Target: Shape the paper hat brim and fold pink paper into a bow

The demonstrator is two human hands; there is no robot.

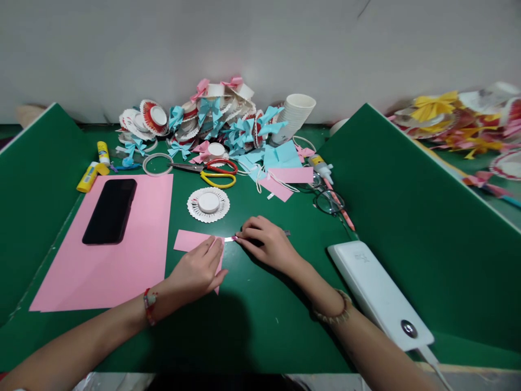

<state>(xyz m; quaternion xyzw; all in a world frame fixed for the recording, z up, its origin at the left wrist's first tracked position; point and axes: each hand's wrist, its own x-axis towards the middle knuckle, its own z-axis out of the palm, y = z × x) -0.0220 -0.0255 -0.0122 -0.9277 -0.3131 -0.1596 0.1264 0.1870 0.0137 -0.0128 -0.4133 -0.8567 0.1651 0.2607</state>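
Pink paper strips [188, 240] lie on the green table, one running left and another slanting down beneath my left hand [200, 270]. That hand rests on them with its fingers spread, pressing near their right end. A small white piece [229, 239] sticks out to the right of the paper. My right hand [264, 242] pinches its pink tip between thumb and finger. Just above the hands sits a white scalloped disc [208, 203] with a round raised centre.
Pink sheets [142, 271] carry a black phone [109, 212] at left. Scissors [218, 174], tape ring [158, 164] and glue sticks [87, 177] lie behind. Bow-decorated paper pieces [240, 130] and stacked cups [298, 111] stand at the back. A white power bank [378, 293] and glasses [330, 201] are right.
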